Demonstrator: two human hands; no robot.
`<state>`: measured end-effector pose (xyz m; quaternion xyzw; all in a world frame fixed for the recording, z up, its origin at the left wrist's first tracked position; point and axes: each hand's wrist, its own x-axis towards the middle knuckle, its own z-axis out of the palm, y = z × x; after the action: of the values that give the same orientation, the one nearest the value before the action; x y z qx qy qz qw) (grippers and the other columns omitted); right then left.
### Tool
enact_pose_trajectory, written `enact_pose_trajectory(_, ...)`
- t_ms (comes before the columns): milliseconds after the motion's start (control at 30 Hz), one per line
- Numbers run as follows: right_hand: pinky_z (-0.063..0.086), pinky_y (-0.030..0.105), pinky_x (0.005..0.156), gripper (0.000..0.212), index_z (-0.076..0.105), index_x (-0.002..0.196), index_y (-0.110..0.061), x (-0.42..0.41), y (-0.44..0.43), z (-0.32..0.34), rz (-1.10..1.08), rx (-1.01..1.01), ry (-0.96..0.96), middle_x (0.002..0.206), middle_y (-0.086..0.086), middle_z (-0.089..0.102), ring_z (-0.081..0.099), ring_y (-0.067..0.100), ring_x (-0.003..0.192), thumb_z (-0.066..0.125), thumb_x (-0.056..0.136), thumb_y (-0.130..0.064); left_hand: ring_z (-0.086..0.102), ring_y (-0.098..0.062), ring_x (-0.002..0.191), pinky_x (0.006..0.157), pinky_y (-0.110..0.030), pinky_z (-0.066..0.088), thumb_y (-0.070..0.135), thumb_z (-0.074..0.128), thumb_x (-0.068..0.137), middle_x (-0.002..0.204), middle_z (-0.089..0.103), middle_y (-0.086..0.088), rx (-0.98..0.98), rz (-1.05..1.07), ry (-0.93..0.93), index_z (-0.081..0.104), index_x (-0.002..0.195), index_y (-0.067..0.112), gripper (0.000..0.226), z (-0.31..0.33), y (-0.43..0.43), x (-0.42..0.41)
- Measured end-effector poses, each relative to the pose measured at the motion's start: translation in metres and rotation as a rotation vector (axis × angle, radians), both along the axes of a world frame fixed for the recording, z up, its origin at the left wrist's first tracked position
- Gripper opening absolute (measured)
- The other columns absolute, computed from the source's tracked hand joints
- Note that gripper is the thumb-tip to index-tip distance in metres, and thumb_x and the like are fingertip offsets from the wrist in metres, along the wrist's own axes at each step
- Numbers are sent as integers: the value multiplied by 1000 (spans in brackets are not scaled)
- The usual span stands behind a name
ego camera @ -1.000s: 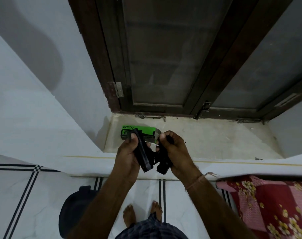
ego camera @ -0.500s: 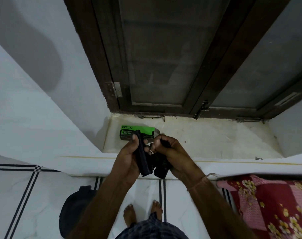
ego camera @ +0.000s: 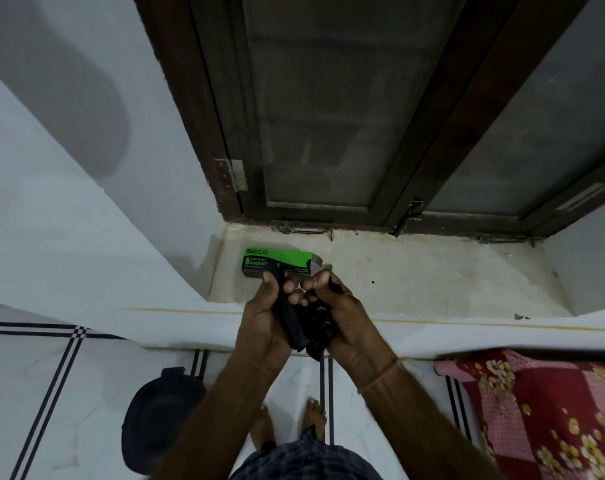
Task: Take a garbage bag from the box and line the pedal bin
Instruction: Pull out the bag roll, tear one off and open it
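Note:
A green and black garbage bag box (ego camera: pixel 277 261) lies on the pale window ledge (ego camera: pixel 415 278), its right end flap open. Just in front of it both hands hold a folded black garbage bag (ego camera: pixel 299 323) above the ledge's front edge. My left hand (ego camera: pixel 264 320) pinches the bag's left strip with thumb on top. My right hand (ego camera: pixel 342 317) grips the bunched right part. The dark round pedal bin (ego camera: pixel 159 417) stands on the floor at lower left, lid shut.
A dark wooden window frame (ego camera: pixel 328 116) with closed panes rises behind the ledge. White walls flank it. A red and pink floral cloth (ego camera: pixel 550 417) lies at lower right. My bare feet (ego camera: pixel 290 424) stand on white floor tiles with black stripes.
Both hands have drawn closer together on the bag, fingers curling over it, and shifted slightly toward the box. The box and bin have not moved.

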<state>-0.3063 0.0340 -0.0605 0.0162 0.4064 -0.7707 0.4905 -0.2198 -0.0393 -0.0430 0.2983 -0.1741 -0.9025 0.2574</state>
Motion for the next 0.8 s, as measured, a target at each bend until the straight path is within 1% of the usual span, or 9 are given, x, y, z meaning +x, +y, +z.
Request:
enact_pose_trajectory(100,52,24,49,28,52,71,-16,-7,3,11,-58,-14,-70,67,3,48,52,12,49,52,99,-13,51,-9,56,62,-23,54,33,35,108,68,54,4,12,58,38,55,94,13,31,-7,-9,5)
enact_pose_trajectory(133,53,24,51,28,52,73,-15,-8,4,13,-38,-9,-20,69,3,48,53,14,53,51,101,-14,52,-10,58,64,-24,54,34,37,107,70,54,3,-19,53,14,55,96,13,30,-10,-9,7)
enact_pose_trajectory(233,55,35,76,27,59,84,-9,-5,3,11,58,120,308,82,7,61,57,26,78,50,106,-23,55,-12,68,72,-29,53,37,42,104,78,58,0,-200,-12,-75,58,113,12,31,-14,-3,8)
enact_pose_trajectory(367,59,49,82,31,63,102,2,-15,13,14,255,227,610,97,17,70,69,32,85,62,102,-28,58,-16,70,70,-32,54,32,44,104,82,61,-3,-390,-3,-151,59,109,12,25,-7,-16,12)
enact_pose_trajectory(467,58,26,84,15,71,104,4,-23,24,17,401,229,706,96,5,74,73,13,93,71,95,-9,55,-18,69,68,-35,51,30,44,105,82,60,-4,-437,22,-152,54,103,10,23,-2,-26,16)
enact_pose_trajectory(533,54,18,81,7,74,95,1,-24,24,14,453,240,742,84,-1,75,72,6,83,72,93,-5,55,-18,66,65,-33,52,26,42,107,80,60,-3,-429,30,-156,54,100,10,22,-2,-28,16)
enact_pose_trajectory(667,44,11,66,20,67,78,-4,-19,23,17,442,260,776,61,-13,60,55,-4,60,65,98,-3,54,-16,64,63,-32,51,27,46,104,78,59,-2,-393,40,-156,55,99,11,19,-1,-29,10)
enact_pose_trajectory(733,44,9,67,25,64,75,-9,-19,25,17,448,224,786,61,-13,57,53,-3,61,63,99,-3,53,-15,62,61,-30,51,28,47,104,78,58,-2,-362,41,-170,54,99,10,20,0,-28,6)
enact_pose_trajectory(800,49,18,75,23,63,76,-9,-18,27,16,442,177,801,69,-1,55,53,8,69,63,98,-11,53,-13,60,57,-29,51,28,45,106,77,58,-1,-326,32,-178,54,98,11,21,-1,-27,2)
